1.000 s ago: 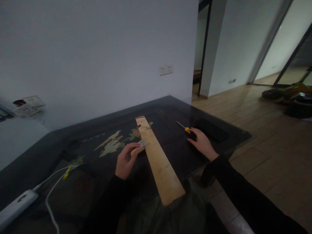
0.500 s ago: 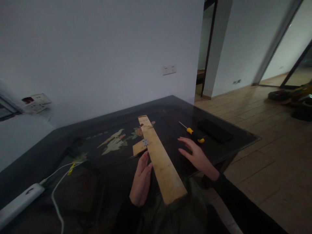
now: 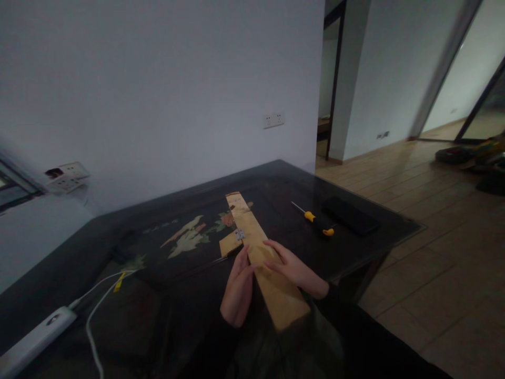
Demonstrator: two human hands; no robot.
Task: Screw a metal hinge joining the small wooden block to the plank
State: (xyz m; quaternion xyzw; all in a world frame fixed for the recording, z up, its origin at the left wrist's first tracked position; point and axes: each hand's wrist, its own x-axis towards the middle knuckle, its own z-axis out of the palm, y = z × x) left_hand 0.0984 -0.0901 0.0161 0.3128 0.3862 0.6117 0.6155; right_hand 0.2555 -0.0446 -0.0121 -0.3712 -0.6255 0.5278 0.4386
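A long wooden board [image 3: 256, 234] lies lengthwise in front of me, its near end sticking out past the table edge over my lap. My left hand [image 3: 239, 287] grips the board's left edge, thumb on top. From the other side, my right hand [image 3: 295, 267] holds the right edge, with fingertips and thumb over the upper face. A metal hinge [image 3: 239, 235] joins the board to a short wooden piece [image 3: 230, 245] on its left. Beneath that piece, a thin dark rod-like thing is partly hidden.
On the dark table [image 3: 315, 184], a yellow-and-black screwdriver [image 3: 315, 221] lies to the right, beside a black flat case [image 3: 350, 216]. A white power strip [image 3: 37, 337] with a white cable [image 3: 92, 337] is at the left. The wall stands behind.
My right hand has moved left from open air onto the board's right edge. My left hand stays at the left edge, its thumb now on the board. The view has shifted slightly.
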